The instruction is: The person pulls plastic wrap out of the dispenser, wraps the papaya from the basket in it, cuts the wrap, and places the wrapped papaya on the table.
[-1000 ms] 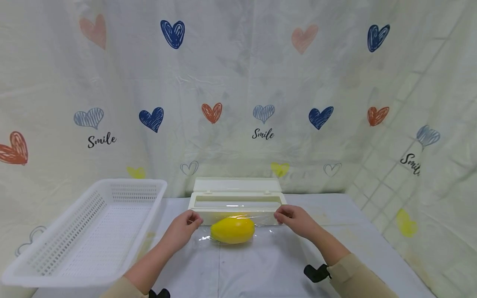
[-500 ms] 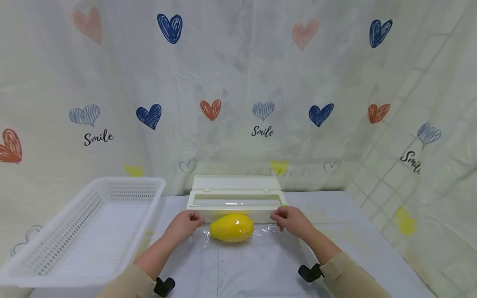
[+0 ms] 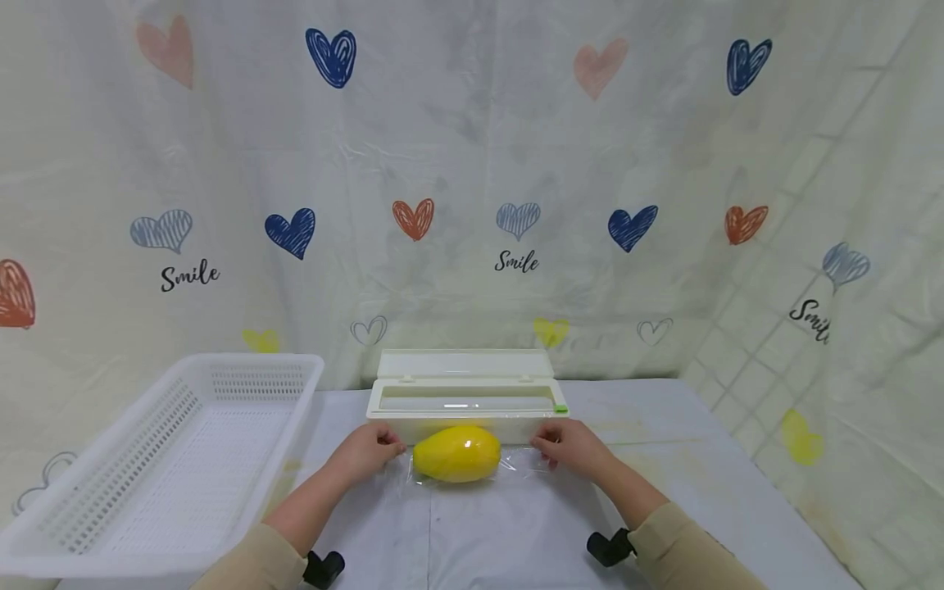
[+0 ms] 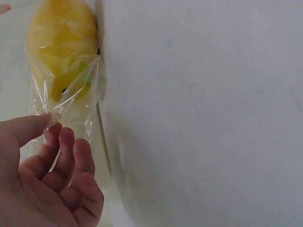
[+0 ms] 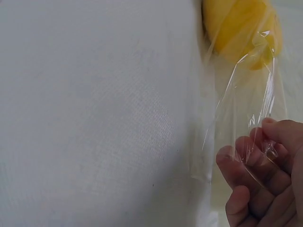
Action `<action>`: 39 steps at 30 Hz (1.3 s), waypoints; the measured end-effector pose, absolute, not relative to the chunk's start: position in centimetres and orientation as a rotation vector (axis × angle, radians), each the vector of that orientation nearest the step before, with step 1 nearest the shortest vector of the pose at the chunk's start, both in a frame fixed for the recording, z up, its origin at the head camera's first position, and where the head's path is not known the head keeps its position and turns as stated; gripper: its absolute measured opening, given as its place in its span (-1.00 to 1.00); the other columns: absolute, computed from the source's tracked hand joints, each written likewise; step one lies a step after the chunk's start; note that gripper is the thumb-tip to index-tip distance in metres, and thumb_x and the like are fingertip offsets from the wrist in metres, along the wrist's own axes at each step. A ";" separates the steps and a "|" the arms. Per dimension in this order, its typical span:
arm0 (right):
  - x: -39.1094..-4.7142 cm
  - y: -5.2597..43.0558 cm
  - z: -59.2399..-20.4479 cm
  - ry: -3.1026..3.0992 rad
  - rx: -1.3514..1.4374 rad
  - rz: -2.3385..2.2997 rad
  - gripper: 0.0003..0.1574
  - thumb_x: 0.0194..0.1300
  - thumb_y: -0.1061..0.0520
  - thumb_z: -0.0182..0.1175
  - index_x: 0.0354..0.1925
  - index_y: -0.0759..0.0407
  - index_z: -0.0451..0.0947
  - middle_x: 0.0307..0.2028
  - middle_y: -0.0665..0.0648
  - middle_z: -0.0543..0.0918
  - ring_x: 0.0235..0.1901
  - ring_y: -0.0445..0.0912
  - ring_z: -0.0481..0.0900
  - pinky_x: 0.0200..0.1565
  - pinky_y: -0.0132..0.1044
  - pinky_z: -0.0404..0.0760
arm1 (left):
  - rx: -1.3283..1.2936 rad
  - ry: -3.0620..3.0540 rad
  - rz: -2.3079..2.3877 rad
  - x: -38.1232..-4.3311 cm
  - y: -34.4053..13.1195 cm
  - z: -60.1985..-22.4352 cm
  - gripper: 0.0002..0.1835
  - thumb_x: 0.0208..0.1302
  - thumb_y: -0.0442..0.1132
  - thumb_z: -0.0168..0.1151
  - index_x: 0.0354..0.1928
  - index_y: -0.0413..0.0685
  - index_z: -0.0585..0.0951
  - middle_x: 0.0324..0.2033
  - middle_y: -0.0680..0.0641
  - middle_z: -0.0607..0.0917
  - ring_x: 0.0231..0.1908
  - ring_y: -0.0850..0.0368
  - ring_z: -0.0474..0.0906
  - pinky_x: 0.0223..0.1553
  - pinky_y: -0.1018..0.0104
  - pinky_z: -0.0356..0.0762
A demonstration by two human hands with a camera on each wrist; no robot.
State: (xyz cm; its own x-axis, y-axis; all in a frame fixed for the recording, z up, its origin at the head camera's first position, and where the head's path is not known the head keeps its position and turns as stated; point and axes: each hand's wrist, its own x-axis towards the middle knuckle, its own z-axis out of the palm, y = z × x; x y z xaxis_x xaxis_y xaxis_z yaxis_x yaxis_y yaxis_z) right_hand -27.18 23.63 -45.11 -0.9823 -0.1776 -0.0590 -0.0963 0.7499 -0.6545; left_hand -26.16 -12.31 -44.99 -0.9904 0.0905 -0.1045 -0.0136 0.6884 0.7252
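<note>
A yellow papaya-shaped fruit (image 3: 457,454) lies in front of the white wrap dispenser (image 3: 465,428), with clear plastic wrap (image 4: 71,104) drawn over it. On the fruit's left, my left hand (image 3: 371,449) pinches one gathered end of the wrap between thumb and index finger; the other fingers curl loosely. My right hand (image 3: 571,447) pinches the opposite end, and the clear film (image 5: 251,104) spreads across its fingers in the right wrist view. A green cutter slider (image 3: 560,408) sits at the right end of the dispenser, whose lid (image 3: 465,363) stands open.
At the left stands a white perforated basket (image 3: 313,410). A white cloth (image 3: 501,533) covers the table, and behind it hangs a curtain (image 3: 457,311) printed with hearts. Black wrist mounts (image 3: 610,547) show below both sleeves.
My right hand has come down and slightly left, off the dispenser's right end, baring the green slider. The wrap, earlier stretched up to the dispenser, now bunches at both sides of the fruit.
</note>
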 end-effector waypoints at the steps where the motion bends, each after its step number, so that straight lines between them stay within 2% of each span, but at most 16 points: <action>1: -27.2 23.7 -45.1 2.823 -0.226 -1.051 -0.86 0.33 0.06 0.30 -0.34 0.09 0.62 -0.49 0.04 0.58 -0.52 -0.08 0.52 -0.38 -0.27 0.57 | 0.077 2.748 1.208 -26.2 -12.4 -45.1 -0.86 0.31 -0.14 0.33 -0.33 -0.03 0.63 -0.43 0.01 0.58 -0.40 0.10 0.45 -0.38 0.28 0.46; 6: -27.3 24.0 -45.3 2.800 -0.258 -1.066 -0.86 0.34 0.07 0.29 -0.34 0.08 0.61 -0.49 0.03 0.57 -0.51 -0.08 0.53 -0.38 -0.26 0.59 | 0.094 2.641 1.323 -26.4 -12.8 -45.9 -0.84 0.37 -0.14 0.24 -0.23 -0.08 0.66 -0.38 0.00 0.62 -0.37 0.12 0.49 -0.37 0.28 0.48; 14: -27.4 24.2 -45.3 2.760 -0.248 -1.106 -0.85 0.35 0.06 0.28 -0.31 0.10 0.62 -0.46 0.05 0.58 -0.48 -0.08 0.55 -0.36 -0.24 0.59 | -0.031 2.471 1.535 -26.6 -13.3 -46.5 -0.75 0.46 -0.11 0.12 -0.11 -0.13 0.66 -0.23 -0.01 0.70 -0.26 0.15 0.61 -0.29 0.25 0.52; 21: -27.1 24.6 -44.7 2.705 -0.235 -1.130 -0.76 0.38 -0.03 0.24 -0.23 0.12 0.62 -0.41 0.09 0.61 -0.44 -0.06 0.57 -0.36 -0.20 0.59 | -0.058 2.471 1.557 -26.5 -13.4 -46.4 -0.73 0.47 -0.10 0.11 -0.10 -0.14 0.67 -0.21 -0.04 0.71 -0.26 0.15 0.61 -0.26 0.25 0.53; 30: -27.3 26.3 -44.4 2.595 -0.270 -1.273 -0.58 0.42 -0.10 0.18 -0.04 0.22 0.60 -0.32 0.14 0.64 -0.35 0.00 0.66 -0.34 -0.13 0.63 | -0.060 2.483 1.596 -26.2 -13.0 -46.4 -0.74 0.46 -0.15 0.11 -0.12 -0.21 0.65 -0.26 -0.08 0.70 -0.31 0.16 0.60 -0.34 0.27 0.49; 34: -27.3 26.7 -44.5 2.563 -0.276 -1.327 -0.56 0.44 -0.06 0.15 0.01 0.29 0.58 -0.29 0.16 0.66 -0.34 0.01 0.67 -0.35 -0.14 0.63 | -0.070 2.487 1.589 -26.1 -13.0 -46.5 -0.74 0.46 -0.14 0.12 -0.13 -0.20 0.66 -0.27 -0.06 0.70 -0.31 0.15 0.60 -0.33 0.27 0.50; 39: -27.0 26.8 -44.2 2.662 -0.217 -1.266 -0.59 0.41 -0.06 0.19 -0.03 0.26 0.60 -0.31 0.15 0.66 -0.37 -0.03 0.64 -0.35 -0.14 0.63 | -0.088 2.490 1.593 -26.0 -13.0 -46.5 -0.74 0.43 -0.12 0.15 -0.10 -0.17 0.66 -0.23 -0.07 0.68 -0.30 0.13 0.61 -0.34 0.27 0.52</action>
State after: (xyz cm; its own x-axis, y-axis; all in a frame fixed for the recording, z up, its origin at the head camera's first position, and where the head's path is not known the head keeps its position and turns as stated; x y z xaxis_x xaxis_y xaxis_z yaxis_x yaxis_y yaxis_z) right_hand -26.98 26.80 -44.24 -0.9720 -0.2106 -0.1045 -0.0519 0.6257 -0.7784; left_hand -25.97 -13.04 -46.49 -0.9814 0.0487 -0.1859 -0.1483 0.4226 0.8941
